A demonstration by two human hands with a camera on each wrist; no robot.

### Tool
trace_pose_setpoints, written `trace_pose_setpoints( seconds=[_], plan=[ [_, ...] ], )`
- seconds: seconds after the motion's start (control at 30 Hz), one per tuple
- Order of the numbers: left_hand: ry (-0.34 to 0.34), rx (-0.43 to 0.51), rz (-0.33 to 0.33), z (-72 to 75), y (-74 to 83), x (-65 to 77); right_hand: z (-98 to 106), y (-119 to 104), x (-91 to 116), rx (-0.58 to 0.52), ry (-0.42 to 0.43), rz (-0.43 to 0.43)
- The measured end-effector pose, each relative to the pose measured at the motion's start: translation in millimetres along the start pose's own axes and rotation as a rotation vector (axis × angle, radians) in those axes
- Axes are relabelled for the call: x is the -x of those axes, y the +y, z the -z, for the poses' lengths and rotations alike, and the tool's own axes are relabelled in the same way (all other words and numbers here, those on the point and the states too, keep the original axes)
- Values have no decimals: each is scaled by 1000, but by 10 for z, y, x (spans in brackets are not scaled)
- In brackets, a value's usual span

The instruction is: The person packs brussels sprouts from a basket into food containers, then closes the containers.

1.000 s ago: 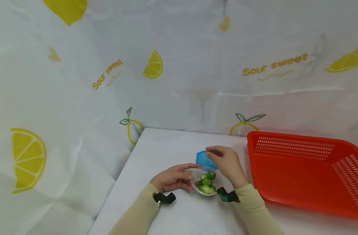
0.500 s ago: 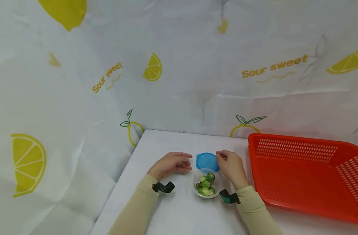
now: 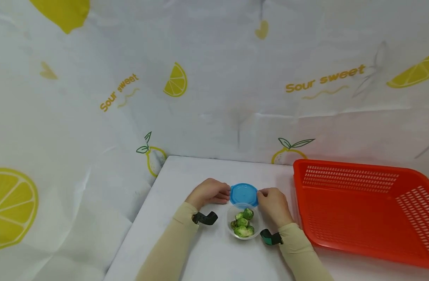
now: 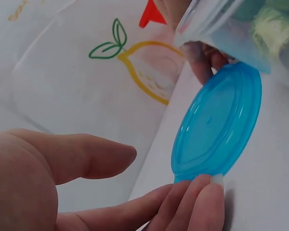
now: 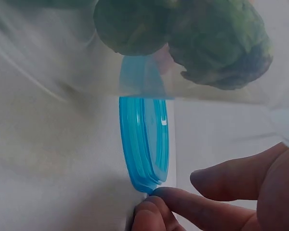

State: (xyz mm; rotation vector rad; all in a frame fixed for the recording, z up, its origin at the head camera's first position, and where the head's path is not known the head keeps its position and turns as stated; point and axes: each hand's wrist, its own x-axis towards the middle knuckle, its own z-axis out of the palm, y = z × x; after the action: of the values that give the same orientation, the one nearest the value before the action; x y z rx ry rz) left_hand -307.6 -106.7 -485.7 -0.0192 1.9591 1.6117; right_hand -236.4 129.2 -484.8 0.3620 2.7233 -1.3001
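A blue plastic lid (image 3: 244,194) lies just behind a clear round bowl (image 3: 231,230) on the white table. Several Brussels sprouts (image 3: 243,223) sit inside the bowl. On the lid's left side, my left hand (image 3: 209,192) touches the rim with its fingertips; in the left wrist view its thumb (image 4: 98,156) is held apart from the lid. My right hand (image 3: 275,203) meets the lid's right edge with its fingertips, and its thumb (image 5: 231,178) also stays off the lid in the right wrist view. Whether the lid is slightly raised, I cannot tell.
A large red plastic basket (image 3: 348,207) with slotted sides stands to the right, close to the right forearm. Behind the table hangs a white sheet (image 3: 214,86) printed with lemons.
My left hand has left the bowl's side and moved to the lid's left edge. The right hand has shifted from over the lid to its right edge, uncovering it.
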Motion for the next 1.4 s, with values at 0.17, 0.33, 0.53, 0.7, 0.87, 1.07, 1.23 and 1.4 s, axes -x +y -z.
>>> trace_pose_setpoints(
  seconds=[0.17, 0.33, 0.53, 0.7, 0.87, 1.07, 1.23, 1.4],
  plan=[
    [21, -32, -42, -82, 53, 42, 39, -5, -5, 8, 12, 6],
    [40, -12, -29, -118, 101, 65, 45, -32, -4, -2, 18, 5],
    [64, 140, 9, -118, 115, 76, 33, -61, 36, -37, 49, 17],
    [83, 173, -13, -100, 133, 107, 9, -106, 92, -57, 101, 69],
    [164, 110, -128, -67, 188, 200, 3, -203, 140, -84, 180, 136],
    [207, 101, -275, -89, 271, 423, 178, -364, 376, -144, 221, 219],
    [223, 89, -378, -99, 323, 647, 329, -414, 569, -179, 182, 282],
    [199, 111, -410, -107, 262, 840, 371, -368, 726, -222, 129, 301]
  ],
)
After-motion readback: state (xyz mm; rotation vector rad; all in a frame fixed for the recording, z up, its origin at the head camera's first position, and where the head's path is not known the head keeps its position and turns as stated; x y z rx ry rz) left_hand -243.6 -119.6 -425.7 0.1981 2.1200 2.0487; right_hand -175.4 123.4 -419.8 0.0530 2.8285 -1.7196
